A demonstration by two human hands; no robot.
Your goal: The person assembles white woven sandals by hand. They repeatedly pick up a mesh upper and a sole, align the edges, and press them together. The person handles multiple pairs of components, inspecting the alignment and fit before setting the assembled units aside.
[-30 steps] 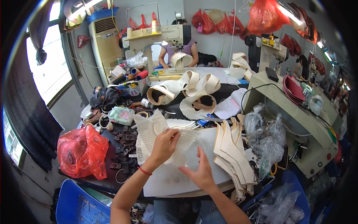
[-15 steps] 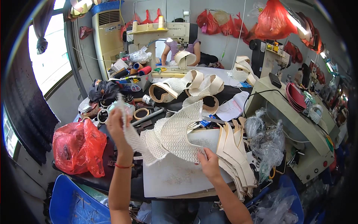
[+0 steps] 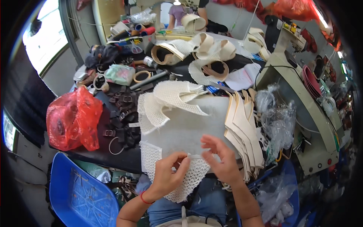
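Note:
A white open-weave mesh piece (image 3: pixel 193 178) lies at the front edge of the pale board (image 3: pixel 177 132), hanging over it toward my lap. My left hand (image 3: pixel 170 174) pinches its top edge between thumb and fingers. Just right of there, my right hand (image 3: pixel 224 159) is raised with fingers apart beside the mesh's corner, holding nothing I can see. Farther back on the board rests a pile of curved woven white pieces (image 3: pixel 170 96). Layered cream curved strips (image 3: pixel 244 132) line the board's right side.
A red plastic bag (image 3: pixel 75 121) and black buckles (image 3: pixel 123 109) lie left on the dark table. Below is a blue bin (image 3: pixel 85 193). Clear plastic bags (image 3: pixel 276 121) sit by a machine (image 3: pixel 314 125) at right. Beyond the finished-looking white bands (image 3: pixel 174 53), another person (image 3: pixel 177 17) sits.
Both hands have come down to the board's front edge, the left bringing a mesh piece. My right hand has let go of the woven piece, now on the pile. The view has tilted downward.

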